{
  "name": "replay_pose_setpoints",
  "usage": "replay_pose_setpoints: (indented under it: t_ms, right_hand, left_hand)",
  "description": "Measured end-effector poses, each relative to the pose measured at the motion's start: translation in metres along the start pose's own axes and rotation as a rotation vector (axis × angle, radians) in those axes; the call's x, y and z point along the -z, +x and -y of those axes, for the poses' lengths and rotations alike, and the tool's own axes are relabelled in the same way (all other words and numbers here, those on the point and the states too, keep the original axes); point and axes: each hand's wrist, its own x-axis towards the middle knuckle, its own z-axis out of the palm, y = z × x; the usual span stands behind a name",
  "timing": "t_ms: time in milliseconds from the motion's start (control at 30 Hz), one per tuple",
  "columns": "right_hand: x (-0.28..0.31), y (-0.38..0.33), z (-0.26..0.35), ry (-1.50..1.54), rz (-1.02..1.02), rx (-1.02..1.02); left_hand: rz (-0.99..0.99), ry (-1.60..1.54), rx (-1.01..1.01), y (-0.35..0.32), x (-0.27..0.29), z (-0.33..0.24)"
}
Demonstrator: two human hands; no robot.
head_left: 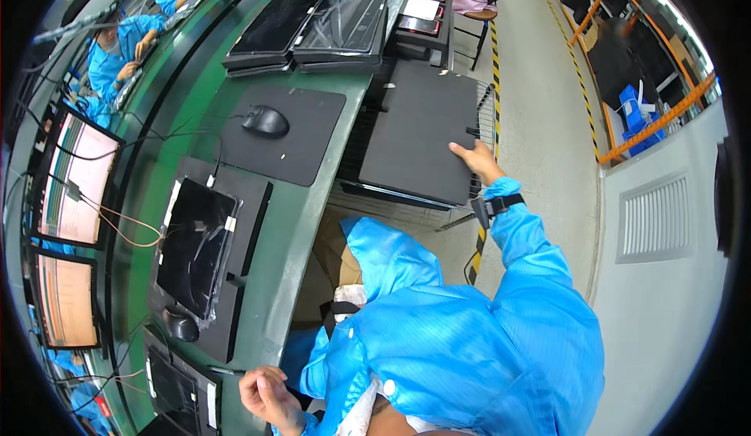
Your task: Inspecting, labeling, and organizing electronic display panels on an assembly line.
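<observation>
Black board (422,131), right hand (483,164) at its edge, wide grey aisle (544,139) alongside

From here, some fingers of the right hand (481,162) at the black board (418,135) are hidden; I find the monitor (78,182) too small to read.

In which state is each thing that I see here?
Right hand: thumb on black board
Black board: lying on wire rack
Left hand: fingers curled
Upper monitor: lit
Lower monitor: lit
Middle tablet: dark, cable attached
Upper mouse: resting on mat
Far panels: stacked, dark
</observation>
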Motion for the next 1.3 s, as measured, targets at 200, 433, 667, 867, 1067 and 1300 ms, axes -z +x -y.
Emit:
replay_pose_setpoints:
  t_ms: [200, 433, 667, 867, 1067, 1300]
  right_hand:
    - [-0.117, 0.039, 0.015, -0.025, -0.099, 0.211]
    - [-0.204, 0.04, 0.064, -0.035, -0.248, 0.167]
    - [-0.246, -0.06, 0.211, -0.091, 0.322, 1.372]
    - [-0.352, -0.07, 0.313, -0.605, 0.883, 1.701]
    - [-0.382, -0.057, 0.325, -0.609, 1.043, 1.701]
    - [-0.4, -0.073, 0.336, -0.6, 1.284, 1.611]
  left_hand:
    - [-0.11, 0.081, 0.061, -0.004, -0.01, 0.019]
    - [0.117, 1.157, -0.426, 0.031, 0.006, 0.023]
    - [0.071, 1.464, -0.189, 0.096, 0.031, 0.01]
    - [0.056, 1.358, -0.1, 0.163, 0.002, 0.052]
    - [-0.126, 1.213, -0.306, 0.167, -0.002, 0.084]
    - [-0.206, 1.19, -0.144, 0.162, -0.012, 0.09]
